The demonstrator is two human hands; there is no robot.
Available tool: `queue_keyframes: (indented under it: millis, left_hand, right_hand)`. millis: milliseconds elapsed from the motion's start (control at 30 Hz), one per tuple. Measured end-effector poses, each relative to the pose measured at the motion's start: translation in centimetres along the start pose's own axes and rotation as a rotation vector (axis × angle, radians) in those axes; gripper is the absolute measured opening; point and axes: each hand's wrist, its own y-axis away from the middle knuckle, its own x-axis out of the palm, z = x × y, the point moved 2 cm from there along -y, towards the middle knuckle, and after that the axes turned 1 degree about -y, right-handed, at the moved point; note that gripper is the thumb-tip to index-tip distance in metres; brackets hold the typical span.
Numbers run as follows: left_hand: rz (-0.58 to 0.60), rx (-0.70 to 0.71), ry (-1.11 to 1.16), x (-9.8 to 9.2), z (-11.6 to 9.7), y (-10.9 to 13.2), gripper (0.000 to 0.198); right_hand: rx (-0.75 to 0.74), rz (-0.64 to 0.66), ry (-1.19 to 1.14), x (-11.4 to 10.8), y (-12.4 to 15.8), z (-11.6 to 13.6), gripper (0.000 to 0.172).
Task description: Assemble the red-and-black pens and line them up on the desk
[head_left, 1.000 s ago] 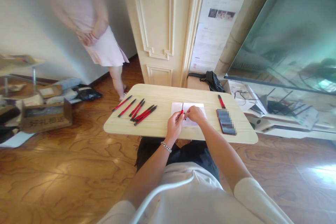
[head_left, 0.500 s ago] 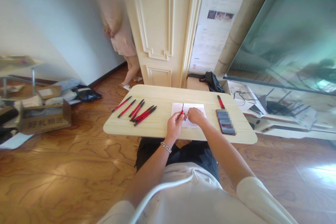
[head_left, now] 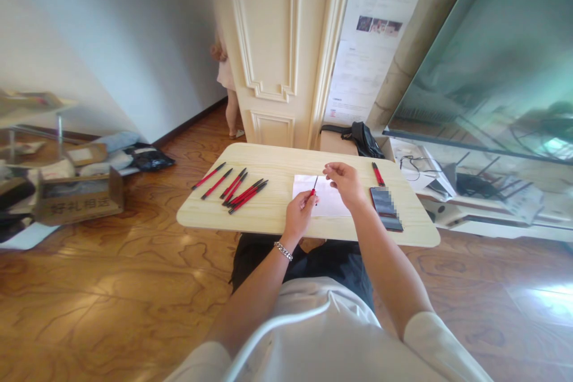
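My left hand (head_left: pixel 299 213) is closed on a red and black pen (head_left: pixel 314 187), held tilted with its black end up over a white sheet of paper (head_left: pixel 326 201). My right hand (head_left: pixel 347 183) hovers above the far right part of the sheet, fingers pinched together on something too small to make out. Both hands are over a small light wooden table (head_left: pixel 268 215). Several more red and black pens (head_left: pixel 237 190) lie in a loose row on the table's left side. One red pen (head_left: pixel 377 173) lies at the right, beside a dark phone (head_left: pixel 385 208).
A cardboard box (head_left: pixel 78 198) and clutter sit on the wood floor at left. A cream panelled pillar (head_left: pixel 277 42) stands behind the table, with a person's legs (head_left: pixel 230 108) partly hidden beside it. A black bag (head_left: pixel 364 138) and a low white shelf with cables (head_left: pixel 474 191) are at right.
My right hand has lifted off the pen and moved up and to the right. The pen now tilts right. The person in the background has walked behind the pillar.
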Motion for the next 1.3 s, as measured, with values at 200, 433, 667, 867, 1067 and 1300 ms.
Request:
queue_keyframes:
  millis: [200, 433, 667, 867, 1067, 1300]
  left_hand:
    - [0.014, -0.004, -0.033, 0.0, -0.1, 0.0, 0.034]
    - [0.015, -0.009, -0.023, 0.0, -0.5, 0.0, 0.032]
    - [0.021, -0.001, -0.025, -0.1, -0.5, -0.1, 0.031]
    - [0.003, -0.008, 0.007, 0.0, -0.6, 0.0, 0.032]
    - [-0.043, 0.016, 0.1, 0.0, -0.8, 0.0, 0.035]
    - [-0.073, 0.011, 0.14, -0.1, -0.5, -0.1, 0.034]
  right_hand:
    - [-0.018, 0.013, -0.091, 0.9, 0.3, 1.8, 0.037]
    - [-0.024, 0.013, -0.086, 1.2, 0.2, 1.3, 0.035]
    - [-0.049, 0.091, 0.05, 1.3, 0.4, 0.6, 0.031]
    - [-0.056, 0.23, 0.187, 1.2, 0.6, -0.5, 0.026]
    - [-0.004, 0.15, 0.62, 0.8, 0.1, -2.9, 0.018]
    - [0.196, 0.212, 1.03, 2.5, 0.7, -4.5, 0.029]
